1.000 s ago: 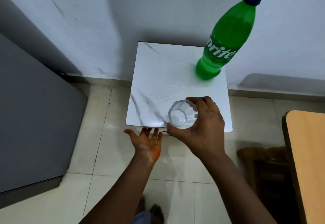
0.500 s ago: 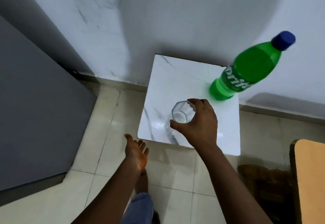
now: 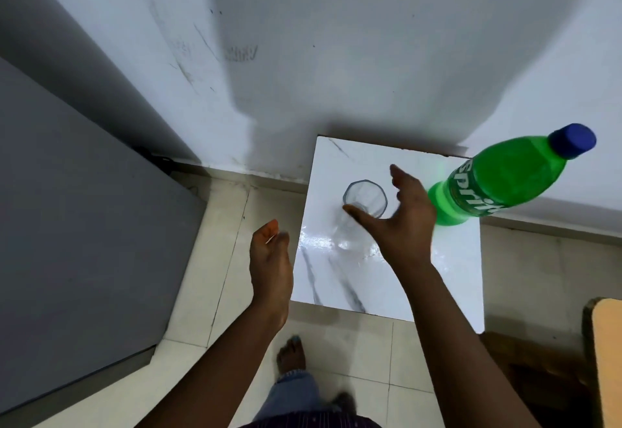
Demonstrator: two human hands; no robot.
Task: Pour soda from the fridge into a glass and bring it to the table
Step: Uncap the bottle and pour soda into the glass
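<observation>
Our right hand has let go of the glass since half a second ago, when its fingers were wrapped around it. Now the fingers are spread wide and hold nothing. The thumb looks like it is just beside the glass rim, maybe touching it; we cannot tell. Our left hand hangs over the floor with loose fingers and holds nothing too.

The glass stands empty on the small white counter. The green soda bottle stands near it, by the back right side, with its blue cap on.

We think the next job is to pick up the bottle and open it. Our hand is very close to both things. If we reach too fast, we could knock the glass over or tip the tall bottle. The soda could also fizz out when we twist the cap.
</observation>
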